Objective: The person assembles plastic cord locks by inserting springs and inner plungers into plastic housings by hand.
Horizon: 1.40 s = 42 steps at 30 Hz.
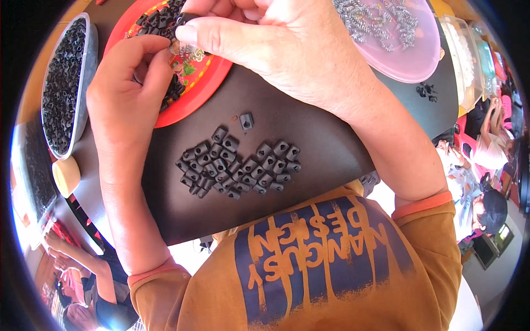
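Over a red patterned plate [215, 74], my hands are close together with their fingertips nearly meeting. My right hand [270, 47] is closed, its thumb and fingers pinching a small black plastic piece [186, 19]. The thumb and forefinger of my left hand [130, 83] are pressed together just beside it; what they hold, if anything, is too small to make out. More black pieces [157, 21] and some shiny metal springs [193, 54] lie on the plate, partly covered by my hands. Nearer me on the dark table is a pile of black cord-lock-like pieces [221, 165] with holes.
A long clear tub [84, 105] full of small black parts stands at the left, beside a cream-coloured round object [66, 176]. At the far right, a pink translucent bowl [408, 66] holds metal springs [381, 22]. Several black bits [427, 92] lie near it. Other people sit at both sides.
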{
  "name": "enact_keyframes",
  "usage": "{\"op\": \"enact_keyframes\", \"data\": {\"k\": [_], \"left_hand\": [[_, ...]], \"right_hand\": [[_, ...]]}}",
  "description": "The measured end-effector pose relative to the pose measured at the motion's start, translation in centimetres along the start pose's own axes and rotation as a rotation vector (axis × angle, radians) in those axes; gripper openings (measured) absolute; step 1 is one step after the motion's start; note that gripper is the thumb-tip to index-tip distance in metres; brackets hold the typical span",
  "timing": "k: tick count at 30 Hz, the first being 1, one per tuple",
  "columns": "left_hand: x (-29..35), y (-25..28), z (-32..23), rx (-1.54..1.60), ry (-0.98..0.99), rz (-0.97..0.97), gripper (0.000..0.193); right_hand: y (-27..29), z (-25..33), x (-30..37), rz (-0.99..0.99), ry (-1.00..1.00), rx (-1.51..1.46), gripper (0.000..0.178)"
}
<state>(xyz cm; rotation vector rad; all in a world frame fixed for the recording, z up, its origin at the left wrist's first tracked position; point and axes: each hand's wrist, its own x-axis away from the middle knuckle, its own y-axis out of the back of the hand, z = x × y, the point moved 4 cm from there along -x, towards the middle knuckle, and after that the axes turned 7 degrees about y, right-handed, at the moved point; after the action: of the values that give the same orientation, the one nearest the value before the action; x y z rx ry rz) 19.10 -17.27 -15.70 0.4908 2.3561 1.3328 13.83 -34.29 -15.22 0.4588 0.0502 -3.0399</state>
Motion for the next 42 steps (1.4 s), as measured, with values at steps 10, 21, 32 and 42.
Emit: {"op": "enact_keyframes", "data": {"k": [10,21,32,42], "left_hand": [[0.4,0.9,0.7,1.007,0.157,0.187,0.024],[0.4,0.2,-0.2,0.905,0.159,0.123,0.026],[1.0,0.3,-1.7,0.618,0.147,-0.08,0.023],[0.5,2.0,0.4,0.927,0.131,0.031,0.026]], "right_hand": [[-0.2,0.4,0.0,0.047,-0.003,0.026,0.007],[0.3,-0.2,0.2,0.087,-0.076,-0.016,0.005],[0.4,-1.1,0.0,0.112,-0.169,-0.194,0.01],[-1.1,-0.4,-0.5,0.09,0.016,-0.304,0.011]]}}
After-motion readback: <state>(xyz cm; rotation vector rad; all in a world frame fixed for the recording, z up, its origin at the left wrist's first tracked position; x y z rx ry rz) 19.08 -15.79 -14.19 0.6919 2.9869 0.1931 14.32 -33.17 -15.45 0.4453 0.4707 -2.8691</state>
